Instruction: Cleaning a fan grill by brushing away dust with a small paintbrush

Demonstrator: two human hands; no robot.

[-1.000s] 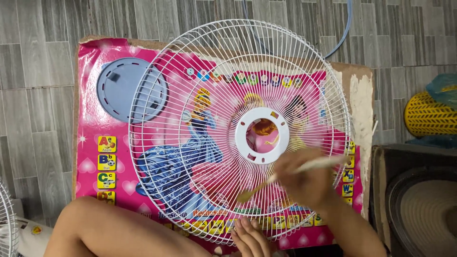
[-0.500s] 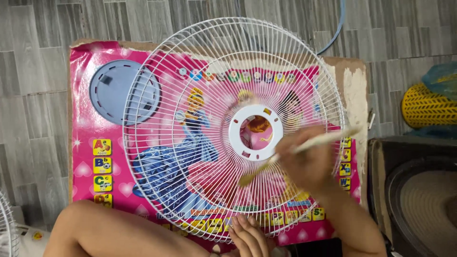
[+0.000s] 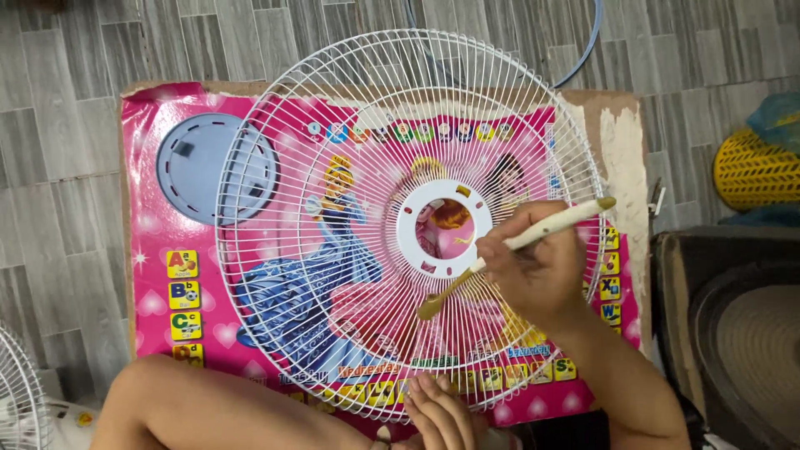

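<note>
You are brushing the white fan guard (image 3: 333,250), which is lying on the pink poster board (image 3: 167,350). Your right hand (image 3: 533,279) is clenching the paintbrush (image 3: 517,246), bristles at five o'clock of the hub ring (image 3: 408,229). Your left hand (image 3: 437,417) is gripping the six o'clock rim. Progress is unclear: every wire looks equally white.

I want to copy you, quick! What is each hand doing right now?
Left hand: fingers resting on the near rim of the white fan guard.
Right hand: closed around a paintbrush, its tip on the guard's wires.
</note>
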